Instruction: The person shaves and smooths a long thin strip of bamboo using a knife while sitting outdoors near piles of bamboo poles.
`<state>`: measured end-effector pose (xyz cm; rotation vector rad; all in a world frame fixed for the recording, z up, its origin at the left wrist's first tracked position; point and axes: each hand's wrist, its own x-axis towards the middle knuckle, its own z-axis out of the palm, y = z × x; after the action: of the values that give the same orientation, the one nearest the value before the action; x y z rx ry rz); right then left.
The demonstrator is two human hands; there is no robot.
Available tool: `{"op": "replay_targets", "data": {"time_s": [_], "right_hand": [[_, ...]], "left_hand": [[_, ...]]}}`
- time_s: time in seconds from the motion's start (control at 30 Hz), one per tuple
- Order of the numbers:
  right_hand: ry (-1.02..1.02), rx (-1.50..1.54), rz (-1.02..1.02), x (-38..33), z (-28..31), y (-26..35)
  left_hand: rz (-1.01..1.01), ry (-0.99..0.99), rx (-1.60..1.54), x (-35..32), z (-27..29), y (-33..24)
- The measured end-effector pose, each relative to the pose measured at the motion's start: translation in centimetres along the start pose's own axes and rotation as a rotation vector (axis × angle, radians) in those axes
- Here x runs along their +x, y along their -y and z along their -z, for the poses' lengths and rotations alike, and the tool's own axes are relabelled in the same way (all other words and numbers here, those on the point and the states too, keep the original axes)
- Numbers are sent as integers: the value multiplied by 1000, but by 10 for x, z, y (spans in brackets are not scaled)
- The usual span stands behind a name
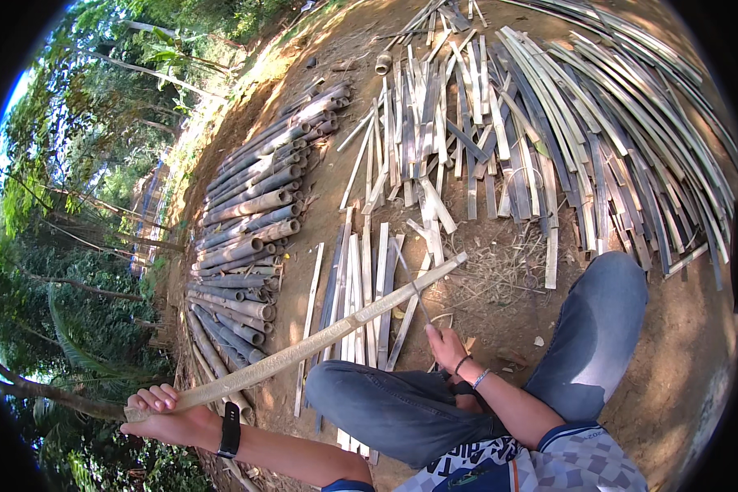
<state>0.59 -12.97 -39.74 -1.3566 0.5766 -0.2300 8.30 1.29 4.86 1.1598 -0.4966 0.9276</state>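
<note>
A long pale bamboo strip (320, 336) slants across the front of me, from the lower left up toward the middle. My left hand (166, 415), with a black watch on its wrist, is closed around the strip's near left end. In my closed right hand (446, 348) is a knife (422, 307) with a long, thin blade; its handle is hidden by the fingers. The blade points up and away, crossing the strip close to its far end. Whether the edge bites into the bamboo cannot be made out.
My bent legs (385, 398) frame the work area. Beyond the strip lie split bamboo slats (377, 275). Round bamboo poles (254, 205) are stacked at left. Large heaps of slats (566, 107) spread at the far right, with shavings (500, 275) on the dirt.
</note>
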Motion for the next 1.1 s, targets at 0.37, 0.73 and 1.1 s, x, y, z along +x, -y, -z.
{"op": "replay_targets", "data": {"time_s": [0.37, 0.73, 1.1], "right_hand": [[429, -24, 295, -71, -10, 147], [422, -84, 224, -80, 12, 150], [438, -40, 1, -82, 12, 154]], "left_hand": [[-13, 44, -77, -2, 4, -8], [-30, 221, -285, -15, 12, -21], [-43, 202, -303, -19, 0, -28]]}}
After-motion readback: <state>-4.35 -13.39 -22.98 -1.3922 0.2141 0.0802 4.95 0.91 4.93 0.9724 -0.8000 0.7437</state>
